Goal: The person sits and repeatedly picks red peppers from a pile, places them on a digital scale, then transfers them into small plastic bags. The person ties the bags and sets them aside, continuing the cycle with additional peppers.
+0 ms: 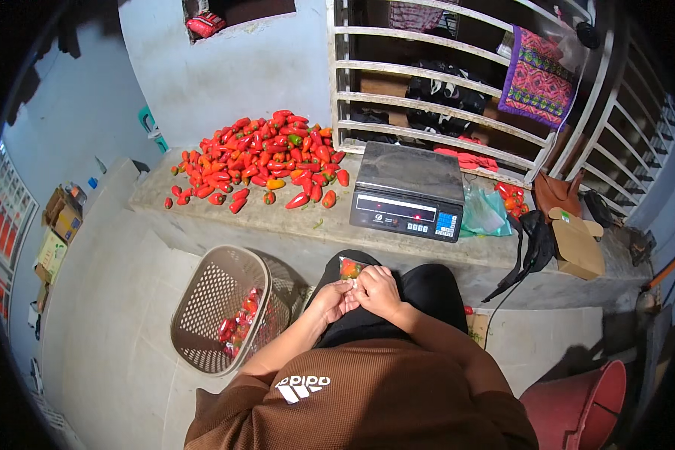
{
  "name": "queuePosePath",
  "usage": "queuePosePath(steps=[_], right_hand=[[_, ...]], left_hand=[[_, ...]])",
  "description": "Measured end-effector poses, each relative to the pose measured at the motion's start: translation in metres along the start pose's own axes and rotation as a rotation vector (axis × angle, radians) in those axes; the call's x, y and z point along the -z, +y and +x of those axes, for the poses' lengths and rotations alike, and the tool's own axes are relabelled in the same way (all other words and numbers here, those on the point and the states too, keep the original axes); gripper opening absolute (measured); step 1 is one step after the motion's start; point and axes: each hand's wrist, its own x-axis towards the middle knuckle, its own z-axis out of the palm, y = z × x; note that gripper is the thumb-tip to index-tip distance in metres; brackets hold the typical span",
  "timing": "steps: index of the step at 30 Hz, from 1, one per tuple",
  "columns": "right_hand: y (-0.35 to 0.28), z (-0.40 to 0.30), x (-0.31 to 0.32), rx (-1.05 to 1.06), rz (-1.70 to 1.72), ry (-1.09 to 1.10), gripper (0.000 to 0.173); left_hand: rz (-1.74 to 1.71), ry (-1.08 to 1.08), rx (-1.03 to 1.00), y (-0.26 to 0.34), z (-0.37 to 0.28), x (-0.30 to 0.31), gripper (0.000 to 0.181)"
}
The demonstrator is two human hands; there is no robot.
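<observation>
A small clear plastic bag of red and green peppers [349,269] rests over my lap, its gathered neck toward me. My left hand [335,300] pinches that neck from the left. Against it from the right, my right hand [377,287] closes its fingers on the same twisted plastic. Ahead on a concrete ledge [214,222] lies a large heap of red peppers [259,152], a few orange or green. To its right stands a digital scale [408,191] with a bare platform and lit red marks on its display.
A tall plastic laundry basket [219,315] with bagged peppers [242,326] inside stands on the floor at my left. Right of the scale lie a green plastic bag [484,211], more peppers [512,198], a black strapped bag [531,247] and a cardboard box [576,244]. A red bin [574,405] is at lower right.
</observation>
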Motion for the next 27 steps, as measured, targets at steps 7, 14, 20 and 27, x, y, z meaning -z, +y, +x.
queuePosePath(steps=[7, 14, 20, 27], right_hand=[[-0.006, 0.002, 0.002, -0.335, 0.083, -0.100, 0.017], [-0.016, 0.020, 0.007, 0.162, 0.038, -0.051, 0.011], [-0.031, 0.028, 0.026, 0.333, 0.102, -0.092, 0.026], [0.063, -0.039, 0.058, -0.232, -0.154, 0.027, 0.031]], left_hand=[[0.277, 0.073, -0.279, 0.001, -0.006, -0.007, 0.013], [-0.149, -0.041, -0.199, -0.004, -0.013, -0.005, 0.015], [-0.386, -0.163, -0.332, 0.048, -0.022, 0.064, 0.017], [-0.072, 0.453, -0.946, 0.077, -0.049, 0.197, 0.006]])
